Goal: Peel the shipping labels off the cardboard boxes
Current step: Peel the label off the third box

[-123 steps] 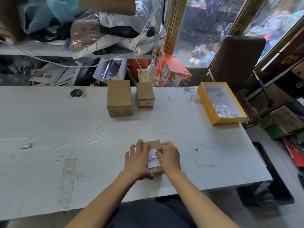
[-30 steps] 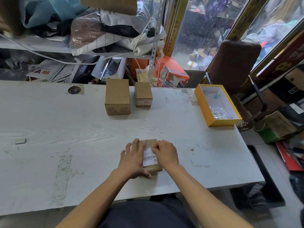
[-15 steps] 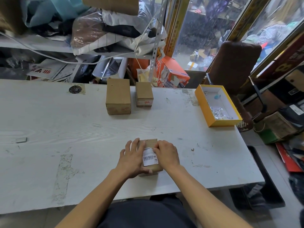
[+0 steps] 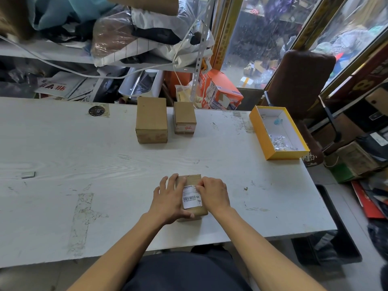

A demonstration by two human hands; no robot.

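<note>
A small cardboard box [image 4: 192, 179] lies near the front edge of the white table [image 4: 84, 156]. A white shipping label [image 4: 190, 198] with a barcode is stuck on its top. My left hand [image 4: 168, 198] grips the box's left side, thumb under its near end. My right hand [image 4: 213, 194] rests on the right side, fingertips curled at the label's upper right edge. Two more cardboard boxes, a larger one [image 4: 151, 119] and a smaller one [image 4: 184, 117], stand at the back of the table.
An open yellow box [image 4: 260, 135] with small shiny bits sits at the right edge. A small metal piece [image 4: 28, 174] lies at the left. Cluttered shelves rise behind the table, with a brown chair [image 4: 300, 80] to the right.
Both hands have stayed on the small box. My right fingertips have crept up to the label's upper right edge. The label still lies flat.
</note>
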